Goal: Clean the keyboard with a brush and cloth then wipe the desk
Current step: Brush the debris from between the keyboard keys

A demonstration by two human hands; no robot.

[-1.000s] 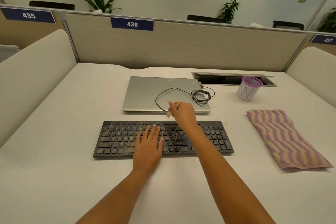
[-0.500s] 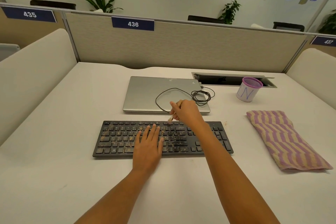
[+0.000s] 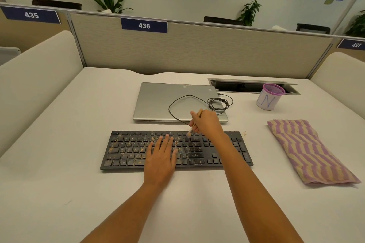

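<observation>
Head camera looks down on the desk point(image 3: 59, 163), where the black keyboard point(image 3: 197, 150) lies in front of me with its long side running left to right. Many brown crumbs sit between its keys, mostly on the left and middle part. My right hand point(image 3: 207, 123) has its fingers curled around a small brush point(image 3: 190, 132). The bristles point down at the top row of keys, a little right of the middle; whether they touch the keys I cannot say. My left hand point(image 3: 160, 161) lies flat with straight fingers on the middle keys and holds nothing; I think it steadies the keyboard.

The dirt lies mainly to the left of the brush, so I judge the strokes should go leftward along the rows, and my left hand is in that way. The striped cloth point(image 3: 310, 152) lies folded well to the right, nearer to my right hand and untouched.

Most of the brush handle is hidden in my fist; only its end shows above the knuckles, in front of the closed laptop point(image 3: 167, 102). My right arm covers some keys.
</observation>
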